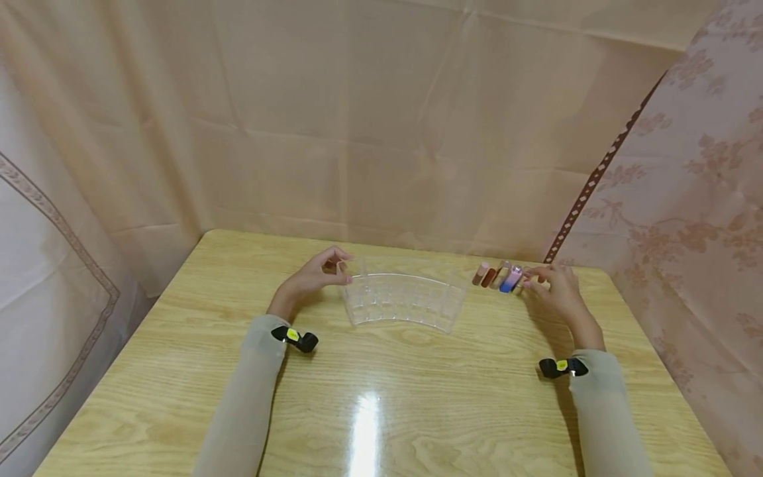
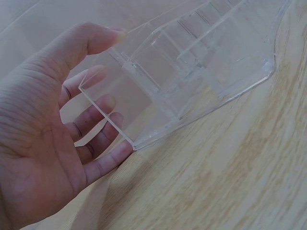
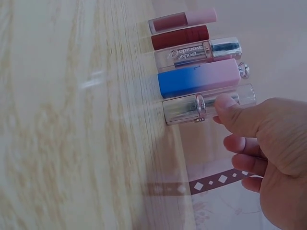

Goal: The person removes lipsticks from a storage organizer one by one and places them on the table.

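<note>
My left hand point(image 1: 314, 274) holds the left end of a clear acrylic organizer point(image 1: 401, 320) with small compartments. In the left wrist view its thumb lies on the upper edge of the organizer point(image 2: 168, 115), and the other fingers show behind and along the end wall. To the right, my right hand point(image 1: 560, 291) pinches a clear lipstick tube point(image 3: 182, 110) with a silvery band, the thumb on its upper part. That tube stands upright at the right end of a row, beside a blue-and-pink lipstick point(image 3: 199, 78).
Left of the blue-and-pink lipstick stand a clear tube with a silvery section point(image 3: 192, 54), a dark red tube point(image 3: 180, 38) and a pink-capped lip gloss point(image 3: 168, 22). All stand on the wooden table point(image 1: 417, 377), near its back edge. Curtains point(image 1: 334, 132) hang behind.
</note>
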`<control>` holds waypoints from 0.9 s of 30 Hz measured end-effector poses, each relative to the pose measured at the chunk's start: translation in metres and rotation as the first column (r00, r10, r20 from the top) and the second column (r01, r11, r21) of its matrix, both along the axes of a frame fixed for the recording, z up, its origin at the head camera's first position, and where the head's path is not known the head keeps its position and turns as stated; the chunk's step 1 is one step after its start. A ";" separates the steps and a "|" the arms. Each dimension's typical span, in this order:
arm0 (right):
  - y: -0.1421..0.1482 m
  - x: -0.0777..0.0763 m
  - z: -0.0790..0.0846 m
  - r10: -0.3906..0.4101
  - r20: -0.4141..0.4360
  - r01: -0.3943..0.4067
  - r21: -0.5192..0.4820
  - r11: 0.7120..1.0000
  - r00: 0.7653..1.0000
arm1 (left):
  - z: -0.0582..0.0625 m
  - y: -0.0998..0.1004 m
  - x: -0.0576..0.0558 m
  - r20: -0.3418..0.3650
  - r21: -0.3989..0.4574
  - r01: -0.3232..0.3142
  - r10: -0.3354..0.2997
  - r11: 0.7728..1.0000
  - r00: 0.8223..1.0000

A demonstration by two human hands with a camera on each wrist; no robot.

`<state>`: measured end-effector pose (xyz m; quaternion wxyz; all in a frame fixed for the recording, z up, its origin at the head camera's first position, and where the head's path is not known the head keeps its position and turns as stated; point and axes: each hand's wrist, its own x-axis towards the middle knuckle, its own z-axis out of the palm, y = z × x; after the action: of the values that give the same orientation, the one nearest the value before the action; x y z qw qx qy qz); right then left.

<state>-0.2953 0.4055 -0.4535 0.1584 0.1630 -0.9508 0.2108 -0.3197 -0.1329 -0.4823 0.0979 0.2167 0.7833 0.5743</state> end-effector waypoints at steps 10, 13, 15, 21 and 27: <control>0.000 0.003 0.002 -0.005 0.039 0.004 0.008 1.000 0.999 | -0.001 0.000 0.000 0.000 0.004 0.000 0.000 1.000 1.000; 0.001 0.003 0.002 -0.015 0.055 0.014 0.012 1.000 0.998 | 0.001 0.000 0.001 0.000 0.003 -0.004 0.004 1.000 1.000; 0.001 0.004 0.002 -0.024 0.065 0.023 0.013 1.000 0.998 | 0.002 0.000 0.002 0.001 -0.001 -0.006 0.006 1.000 1.000; 0.000 0.007 0.001 -0.032 0.075 0.032 -0.001 0.999 0.997 | 0.003 0.000 0.003 0.000 0.004 -0.004 0.004 1.000 1.000; 0.000 0.011 0.002 -0.043 0.101 0.046 -0.024 0.999 0.994 | 0.002 0.000 0.002 0.001 0.013 -0.001 0.001 1.000 1.000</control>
<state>-0.2842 0.4051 -0.4515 0.1173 0.1289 -0.9580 0.2275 -0.3178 -0.1326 -0.4807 0.0965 0.2165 0.7798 0.5795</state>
